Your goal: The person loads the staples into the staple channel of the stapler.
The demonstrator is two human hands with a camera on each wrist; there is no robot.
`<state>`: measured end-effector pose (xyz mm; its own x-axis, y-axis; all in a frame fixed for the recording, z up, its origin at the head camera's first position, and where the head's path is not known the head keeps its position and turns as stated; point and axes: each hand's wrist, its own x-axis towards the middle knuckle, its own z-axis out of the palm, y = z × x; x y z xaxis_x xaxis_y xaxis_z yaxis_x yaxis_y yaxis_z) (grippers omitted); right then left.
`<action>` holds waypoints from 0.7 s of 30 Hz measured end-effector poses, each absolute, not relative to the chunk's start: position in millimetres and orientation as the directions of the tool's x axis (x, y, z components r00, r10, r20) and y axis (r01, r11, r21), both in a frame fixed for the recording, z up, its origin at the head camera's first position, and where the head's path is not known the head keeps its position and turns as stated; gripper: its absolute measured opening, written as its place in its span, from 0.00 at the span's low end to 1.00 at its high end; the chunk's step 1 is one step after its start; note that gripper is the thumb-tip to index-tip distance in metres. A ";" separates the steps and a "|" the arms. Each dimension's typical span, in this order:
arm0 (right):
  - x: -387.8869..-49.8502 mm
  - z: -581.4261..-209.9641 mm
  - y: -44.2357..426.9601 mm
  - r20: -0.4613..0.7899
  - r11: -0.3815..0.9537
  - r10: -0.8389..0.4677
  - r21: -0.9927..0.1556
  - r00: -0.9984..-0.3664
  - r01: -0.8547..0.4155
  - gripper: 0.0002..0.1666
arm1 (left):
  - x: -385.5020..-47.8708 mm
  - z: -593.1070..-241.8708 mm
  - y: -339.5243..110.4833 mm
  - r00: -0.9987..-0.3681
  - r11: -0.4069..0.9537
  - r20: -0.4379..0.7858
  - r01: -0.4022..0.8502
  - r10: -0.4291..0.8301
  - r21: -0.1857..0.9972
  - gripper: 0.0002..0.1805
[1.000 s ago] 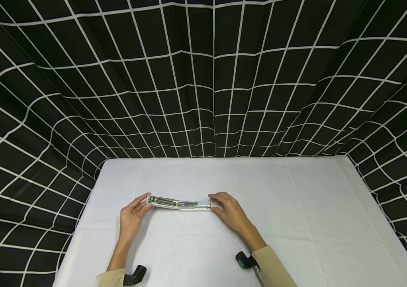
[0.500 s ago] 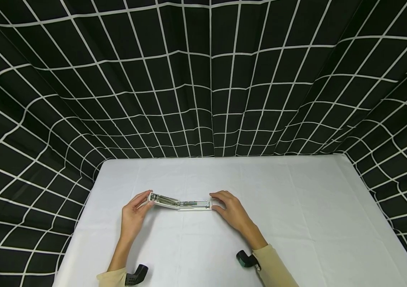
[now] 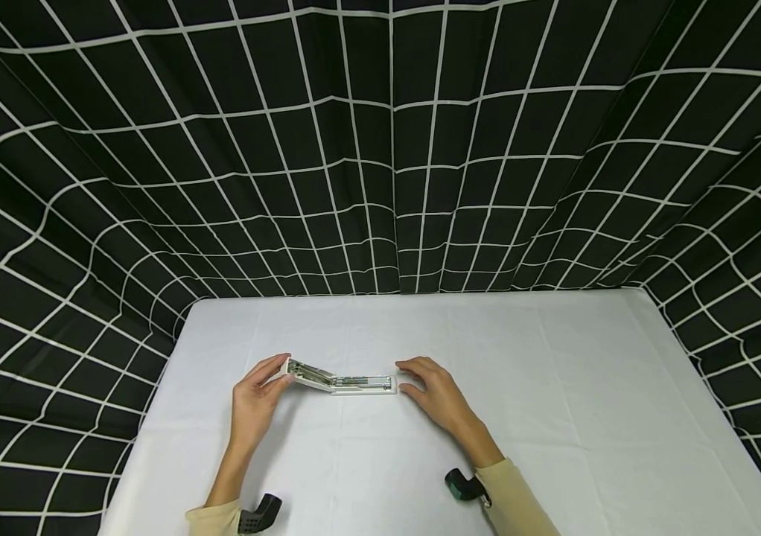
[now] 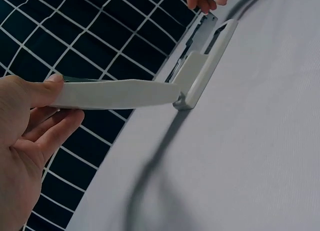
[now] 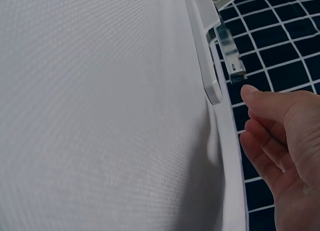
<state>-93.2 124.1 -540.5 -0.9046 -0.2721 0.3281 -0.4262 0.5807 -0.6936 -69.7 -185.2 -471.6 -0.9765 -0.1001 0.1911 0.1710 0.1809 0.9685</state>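
A white stapler (image 3: 362, 391) lies unfolded on the table, its base flat and its upper arm (image 4: 115, 94) swung up and back to the left. Along the base runs the metal magazine (image 5: 231, 53). My left hand (image 3: 251, 409) pinches the far end of the raised arm between thumb and fingers. Just off the base's right end is my right hand (image 3: 446, 402), with thumb and fingers loosely bent. In the right wrist view a small gap shows between its thumb (image 5: 257, 98) and the magazine's tip, and nothing is held.
A white cloth (image 3: 521, 350) covers the table. Black curtains with a white grid (image 3: 380, 164) stand behind it and along both sides. Each wrist carries a black device (image 3: 260, 514) at the sleeve.
My left hand has lifted the stapler's upper arm further and brought it slightly right, so the fold is steeper. The right hand has drawn slightly away from the base's end.
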 end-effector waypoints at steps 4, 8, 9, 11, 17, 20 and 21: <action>-92.8 -540.8 124.9 0.328 0.586 -0.270 -0.690 -0.905 -0.425 0.22 | -70.1 -472.5 -182.6 -0.970 0.149 0.223 0.207 -0.101 0.967 0.21; -92.6 -541.8 125.5 0.317 0.588 -0.269 -0.694 -0.910 -0.416 0.21 | -70.8 -473.2 -180.3 -0.963 0.136 0.247 0.232 -0.104 0.963 0.20; -92.5 -542.1 125.7 0.315 0.587 -0.269 -0.695 -0.910 -0.415 0.21 | -71.1 -473.2 -179.7 -0.963 0.136 0.249 0.234 -0.105 0.963 0.20; -92.2 -542.1 126.0 0.310 0.588 -0.266 -0.698 -0.913 -0.409 0.21 | -71.7 -472.9 -178.8 -0.962 0.138 0.253 0.238 -0.106 0.961 0.20; -90.5 -542.0 127.2 0.323 0.593 -0.260 -0.691 -0.910 -0.414 0.20 | -73.4 -470.1 -175.0 -0.958 0.150 0.273 0.259 -0.082 0.954 0.20; -90.2 -542.0 127.7 0.323 0.593 -0.261 -0.690 -0.910 -0.415 0.20 | -73.9 -468.8 -172.7 -0.953 0.155 0.297 0.284 -0.067 0.946 0.20; -90.1 -542.1 127.8 0.320 0.594 -0.261 -0.690 -0.911 -0.413 0.20 | -74.1 -468.6 -171.9 -0.950 0.160 0.306 0.293 -0.061 0.943 0.20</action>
<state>-90.1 127.8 -542.1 -0.9108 -0.2613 0.3197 -0.4128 0.5944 -0.6902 -74.1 -171.9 -468.6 -0.9502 -0.0612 0.3056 0.2929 0.1597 0.9427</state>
